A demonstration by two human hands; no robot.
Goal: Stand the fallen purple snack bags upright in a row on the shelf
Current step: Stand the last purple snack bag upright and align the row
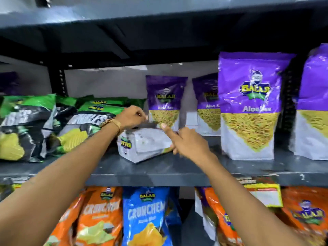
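Note:
A fallen snack bag lies flat on the dark shelf, its white bottom end toward me. My left hand grips its far left edge. My right hand holds its right side, index finger stretched out over the top. Behind it a purple Aloo Sev bag stands upright at the back. A second upright purple bag is half hidden behind a large front purple bag. Another purple bag stands at the far right edge.
Green and black chip bags lean in a pile on the left of the same shelf. A black upright post stands behind them. Orange and blue Crunchem bags fill the shelf below. Another shelf board hangs overhead.

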